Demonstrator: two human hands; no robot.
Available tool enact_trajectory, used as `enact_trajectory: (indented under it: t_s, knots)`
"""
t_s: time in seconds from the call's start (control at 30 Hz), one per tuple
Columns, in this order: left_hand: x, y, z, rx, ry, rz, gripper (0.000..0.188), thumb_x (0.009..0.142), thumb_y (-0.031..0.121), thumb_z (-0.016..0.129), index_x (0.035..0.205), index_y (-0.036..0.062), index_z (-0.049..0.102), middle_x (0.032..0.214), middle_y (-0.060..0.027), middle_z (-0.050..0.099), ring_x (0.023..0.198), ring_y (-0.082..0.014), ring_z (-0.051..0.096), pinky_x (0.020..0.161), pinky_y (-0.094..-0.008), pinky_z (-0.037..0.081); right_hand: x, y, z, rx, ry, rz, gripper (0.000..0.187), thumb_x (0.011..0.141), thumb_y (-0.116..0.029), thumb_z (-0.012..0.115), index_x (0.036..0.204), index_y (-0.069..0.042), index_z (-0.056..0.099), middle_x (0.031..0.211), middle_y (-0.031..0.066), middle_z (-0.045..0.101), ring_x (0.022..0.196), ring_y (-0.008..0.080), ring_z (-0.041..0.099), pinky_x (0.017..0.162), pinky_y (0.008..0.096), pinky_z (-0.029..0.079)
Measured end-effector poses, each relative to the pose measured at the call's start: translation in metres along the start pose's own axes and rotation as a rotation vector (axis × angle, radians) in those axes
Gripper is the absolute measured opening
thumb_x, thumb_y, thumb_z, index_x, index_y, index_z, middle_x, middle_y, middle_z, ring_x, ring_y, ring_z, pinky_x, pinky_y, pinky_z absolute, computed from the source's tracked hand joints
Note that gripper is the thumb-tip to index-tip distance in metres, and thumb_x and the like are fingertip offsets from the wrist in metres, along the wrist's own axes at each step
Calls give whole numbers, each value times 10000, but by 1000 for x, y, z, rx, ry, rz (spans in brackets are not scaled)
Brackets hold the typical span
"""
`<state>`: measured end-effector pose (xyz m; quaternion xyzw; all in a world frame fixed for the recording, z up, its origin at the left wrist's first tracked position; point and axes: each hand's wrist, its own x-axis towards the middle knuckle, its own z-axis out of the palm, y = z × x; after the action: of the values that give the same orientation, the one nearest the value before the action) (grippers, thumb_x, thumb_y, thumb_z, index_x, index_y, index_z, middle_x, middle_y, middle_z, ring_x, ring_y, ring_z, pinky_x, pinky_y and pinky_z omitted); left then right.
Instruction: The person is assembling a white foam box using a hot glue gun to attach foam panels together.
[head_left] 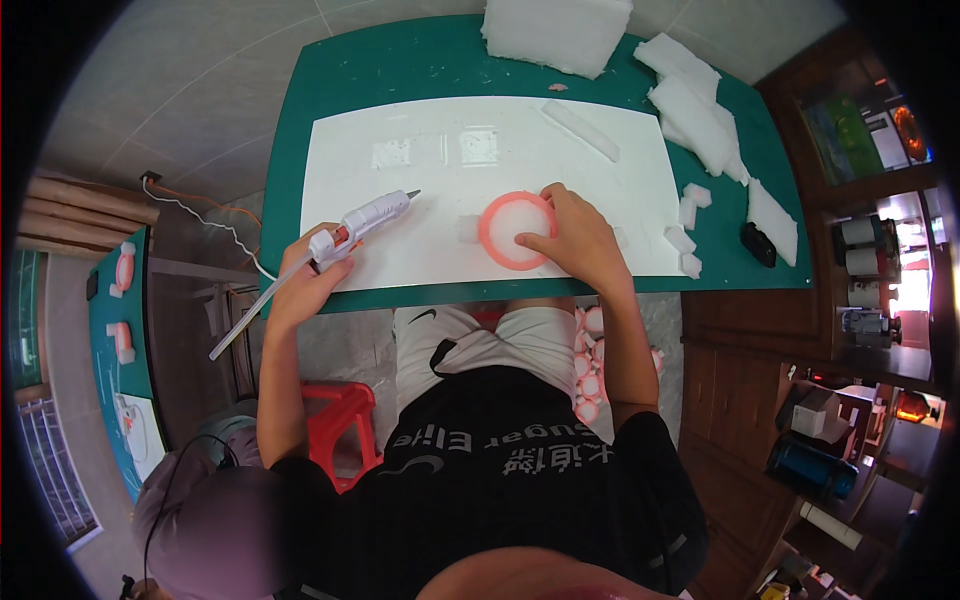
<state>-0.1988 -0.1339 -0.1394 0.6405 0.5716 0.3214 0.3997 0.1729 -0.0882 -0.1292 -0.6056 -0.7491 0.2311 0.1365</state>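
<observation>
My left hand [307, 284] is closed round a white hot glue gun [372, 218] at the board's left side. Its dark nozzle points up and to the right, and a long translucent glue stick [250, 313] juts from its back end. A pink ring with a white fluffy-looking middle [516, 231] lies on the white board [420, 262]. My right hand [580, 238] grips the ring's right rim, its thumb over the white middle. Next to the ring's left edge is a small whitish piece [468, 229]. The nozzle stays apart from the ring.
White foam-like sheets [556, 35] lie at the green table's [390, 62] far edge and right side. Near the right edge are small white pieces [681, 239] and a black object [758, 244]. Several pink-and-white rings [588, 385] lie on the floor, right of my legs. A red stool [340, 425] stands left.
</observation>
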Motion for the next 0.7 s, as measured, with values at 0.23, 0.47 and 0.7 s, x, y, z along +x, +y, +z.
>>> enact_trajectory:
  t_s: [0.23, 0.47, 0.7]
  knots:
    - [-9, 26, 0, -76, -23, -52, 344, 838, 73, 673, 1173, -3, 651, 1069, -58, 706, 944, -112, 607, 816, -257, 474, -15, -7, -12, 564, -24, -71, 392, 812, -202, 709, 1130, 4, 606, 1011, 192, 666, 913, 302, 656, 846, 368, 513]
    - [-16, 53, 17, -176, -132, 119, 345, 956, 170, 601, 1252, -7, 617, 1163, -58, 683, 890, -90, 566, 772, -264, 467, -16, -21, 1, 606, 172, -189, 335, 807, -116, 705, 1105, 10, 615, 1012, 169, 661, 934, 287, 651, 860, 361, 508]
    - [-15, 73, 34, -106, -163, 151, 246, 956, 124, 580, 1148, -16, 643, 1054, -114, 654, 951, -215, 616, 845, -342, 479, -15, -29, 16, 607, 327, -252, 300, 796, -52, 707, 1077, 1, 615, 1020, 154, 652, 941, 303, 646, 865, 359, 505]
